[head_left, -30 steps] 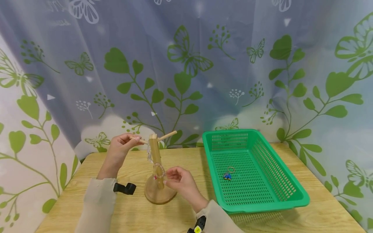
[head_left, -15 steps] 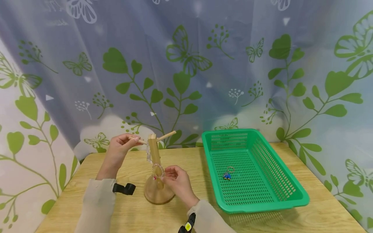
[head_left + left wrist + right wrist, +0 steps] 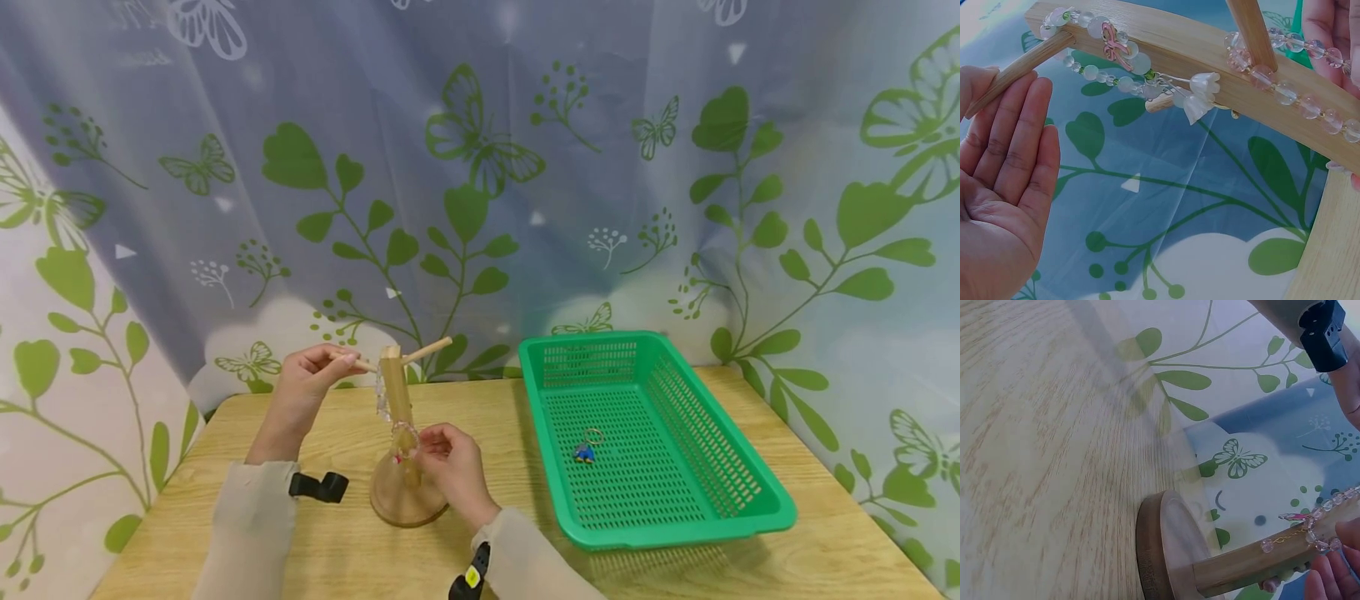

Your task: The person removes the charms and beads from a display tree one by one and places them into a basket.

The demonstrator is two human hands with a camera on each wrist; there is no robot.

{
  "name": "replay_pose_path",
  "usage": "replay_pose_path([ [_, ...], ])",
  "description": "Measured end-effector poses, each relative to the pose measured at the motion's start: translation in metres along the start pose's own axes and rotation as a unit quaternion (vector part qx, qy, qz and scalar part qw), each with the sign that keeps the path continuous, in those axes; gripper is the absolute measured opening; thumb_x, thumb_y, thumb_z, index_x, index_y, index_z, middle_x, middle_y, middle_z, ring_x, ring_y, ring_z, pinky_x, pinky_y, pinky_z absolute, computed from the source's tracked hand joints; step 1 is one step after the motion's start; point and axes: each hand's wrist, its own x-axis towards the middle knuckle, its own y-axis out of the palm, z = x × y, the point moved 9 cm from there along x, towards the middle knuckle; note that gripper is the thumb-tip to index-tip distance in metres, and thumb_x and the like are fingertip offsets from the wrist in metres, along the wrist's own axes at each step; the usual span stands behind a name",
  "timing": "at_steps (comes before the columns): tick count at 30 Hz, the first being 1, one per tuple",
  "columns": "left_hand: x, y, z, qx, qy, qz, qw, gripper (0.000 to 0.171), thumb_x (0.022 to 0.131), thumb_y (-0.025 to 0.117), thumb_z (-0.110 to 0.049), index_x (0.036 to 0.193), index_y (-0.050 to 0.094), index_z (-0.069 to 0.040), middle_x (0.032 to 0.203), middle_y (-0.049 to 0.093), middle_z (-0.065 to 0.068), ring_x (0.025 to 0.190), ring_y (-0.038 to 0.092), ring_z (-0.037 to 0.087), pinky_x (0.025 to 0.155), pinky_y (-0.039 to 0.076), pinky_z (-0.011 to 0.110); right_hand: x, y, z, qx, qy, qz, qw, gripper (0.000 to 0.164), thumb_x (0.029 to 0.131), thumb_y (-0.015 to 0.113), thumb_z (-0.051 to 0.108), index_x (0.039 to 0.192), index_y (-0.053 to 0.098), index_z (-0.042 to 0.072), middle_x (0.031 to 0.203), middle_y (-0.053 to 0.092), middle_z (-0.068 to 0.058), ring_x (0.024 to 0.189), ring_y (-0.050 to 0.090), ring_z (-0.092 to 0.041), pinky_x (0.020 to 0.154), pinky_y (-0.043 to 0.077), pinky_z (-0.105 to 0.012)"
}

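A wooden jewelry stand with a round base and several pegs stands upright on the table. My left hand pinches its upper left peg between thumb and fingers. From that peg hangs a pale beaded bracelet with a pink bow and white flower charms. Lower down, a pink clear-bead bracelet loops over another peg and lies across the post. My right hand pinches its beads at the post's right side; in the right wrist view a pink charm dangles from it.
A green plastic basket stands to the right on the wooden table. Inside it lies a keyring with a blue figure. Behind the table hangs a curtain with green leaves and butterflies.
My right hand has moved slightly left, closer to the post, with the pink bracelet drawn along. The left hand stays on its peg.
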Motion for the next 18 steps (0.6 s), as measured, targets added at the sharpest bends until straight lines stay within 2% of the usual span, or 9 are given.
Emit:
replay_pose_path([
  [18, 0.000, 0.000, 0.000, -0.009, -0.001, 0.001, 1.0000, 0.013, 0.093, 0.060, -0.011, 0.087, 0.071, -0.012, 0.085, 0.069, -0.007, 0.084, 0.066, 0.012, 0.088, 0.047, 0.026, -0.005, -0.007, 0.011, -0.025, -0.001, -0.003, 1.000, 0.008, 0.082, 0.064, -0.009, 0.089, 0.062, -0.012, 0.087, 0.063, -0.024, 0.073, 0.056, -0.014, 0.065, 0.046, -0.014],
])
